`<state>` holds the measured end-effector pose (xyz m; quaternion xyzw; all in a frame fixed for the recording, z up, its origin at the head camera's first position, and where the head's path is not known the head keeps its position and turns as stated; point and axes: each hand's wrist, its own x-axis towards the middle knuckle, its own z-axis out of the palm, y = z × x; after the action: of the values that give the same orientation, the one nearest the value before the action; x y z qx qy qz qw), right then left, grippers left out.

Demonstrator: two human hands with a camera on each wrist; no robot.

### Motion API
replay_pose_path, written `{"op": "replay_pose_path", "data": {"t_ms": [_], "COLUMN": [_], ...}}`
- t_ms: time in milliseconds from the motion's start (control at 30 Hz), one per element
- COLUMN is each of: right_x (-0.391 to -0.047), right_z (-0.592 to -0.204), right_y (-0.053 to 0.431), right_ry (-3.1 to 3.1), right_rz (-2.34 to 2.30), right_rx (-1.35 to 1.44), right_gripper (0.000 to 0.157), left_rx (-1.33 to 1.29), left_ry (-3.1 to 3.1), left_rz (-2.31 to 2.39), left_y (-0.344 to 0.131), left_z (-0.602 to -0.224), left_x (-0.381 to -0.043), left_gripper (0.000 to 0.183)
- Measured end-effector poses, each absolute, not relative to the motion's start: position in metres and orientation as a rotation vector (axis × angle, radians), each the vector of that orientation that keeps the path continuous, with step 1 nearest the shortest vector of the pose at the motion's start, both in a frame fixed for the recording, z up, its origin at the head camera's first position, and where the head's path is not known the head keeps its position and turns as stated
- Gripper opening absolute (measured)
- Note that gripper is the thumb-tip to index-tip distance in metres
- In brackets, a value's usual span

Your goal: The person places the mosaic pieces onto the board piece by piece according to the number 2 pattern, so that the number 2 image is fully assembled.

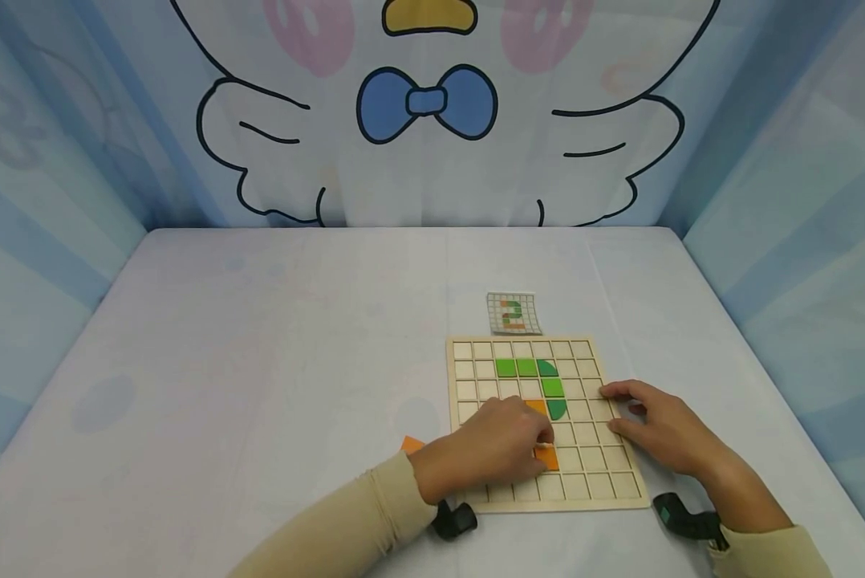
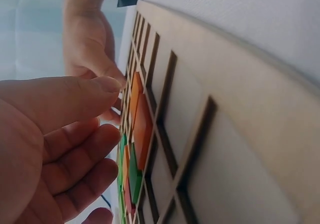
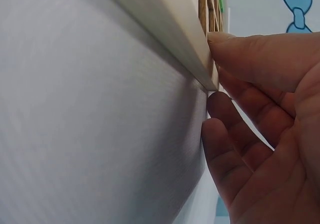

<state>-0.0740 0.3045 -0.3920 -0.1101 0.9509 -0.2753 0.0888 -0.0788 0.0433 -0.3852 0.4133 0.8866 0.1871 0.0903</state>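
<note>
A pale wooden grid board (image 1: 519, 506) lies on the table, with green and orange tiles set in its squares. My left hand (image 1: 501, 441) reaches over its lower middle, thumb and fingers around an orange tile (image 1: 548, 458). Close up, that hand's fingers are loosely bent, and no tile shows lifted between them; the index finger is mostly hidden behind the thumb (image 2: 75, 102). At the board's right edge, my right hand (image 1: 667, 425) holds the rim, thumb on top and other fingers beside the side. Part of the tile pattern is covered by the left hand.
Beyond the board lies a small card (image 1: 513, 313) printted with a coloured grid pattern. A loose orange piece (image 1: 412, 444) shows behind the left wrist. Dark wrist devices (image 1: 685, 518) hang at both wrists. Printed curtains (image 1: 425, 177) border the white table (image 1: 259, 361).
</note>
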Motion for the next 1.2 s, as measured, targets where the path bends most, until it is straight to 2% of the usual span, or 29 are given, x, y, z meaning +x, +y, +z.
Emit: {"op": "replay_pose_path", "data": {"t_ms": [700, 1200], "right_x": [-0.073, -0.074], "right_z": [-0.392, -0.394], "right_y": [0.305, 0.305], "right_ry": [2.833, 2.831], "right_rz": [-0.812, -0.811], "right_rx": [-0.329, -0.321], "right_gripper": [0.038, 0.039], "left_rx": [1.11, 1.042], "left_ry": [2.646, 2.694], "left_rz": [0.592, 0.759], "left_y": [0.004, -0.05], "left_z": [-0.381, -0.381], "left_x": [-0.077, -0.071], "left_gripper": [0.024, 0.026]}}
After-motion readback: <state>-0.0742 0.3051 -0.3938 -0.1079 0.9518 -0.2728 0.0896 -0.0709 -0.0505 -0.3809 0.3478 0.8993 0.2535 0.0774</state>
